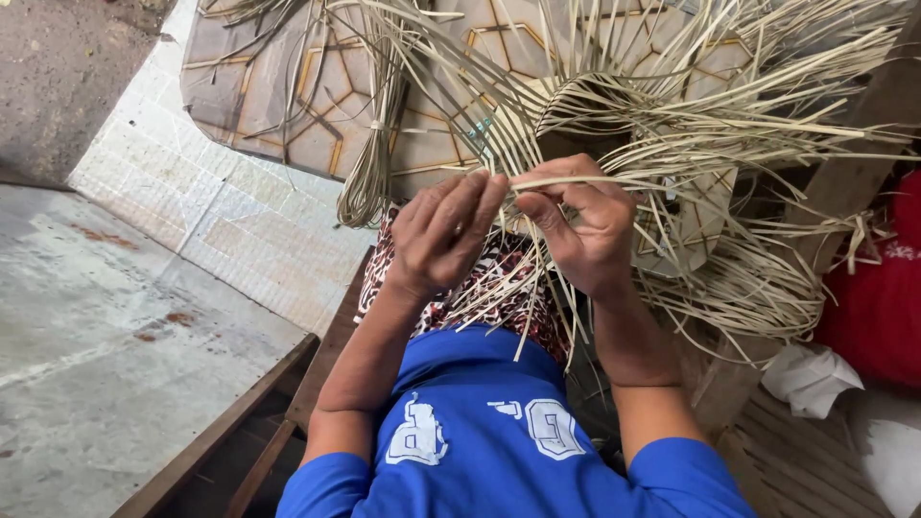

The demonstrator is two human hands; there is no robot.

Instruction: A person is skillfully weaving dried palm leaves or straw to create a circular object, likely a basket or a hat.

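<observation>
A half-woven basket of pale bamboo strips (614, 125) lies in front of me, with long loose strips fanning out to the right and upward. My left hand (443, 230) rests on the strips at the basket's near edge, fingers close together and pressed on them. Beside it, my right hand (580, 225) pinches one flat strip between thumb and forefinger, and that strip runs off to the right. Under both hands a patterned red-and-white cloth (480, 293) covers my lap.
A tied bundle of spare strips (372, 144) hangs at the left over a patterned mat (288, 86). Red fabric (878, 297) and a crumpled white paper (811, 379) lie at the right. A wooden bench edge (240, 432) and a concrete floor (106, 326) are to my left.
</observation>
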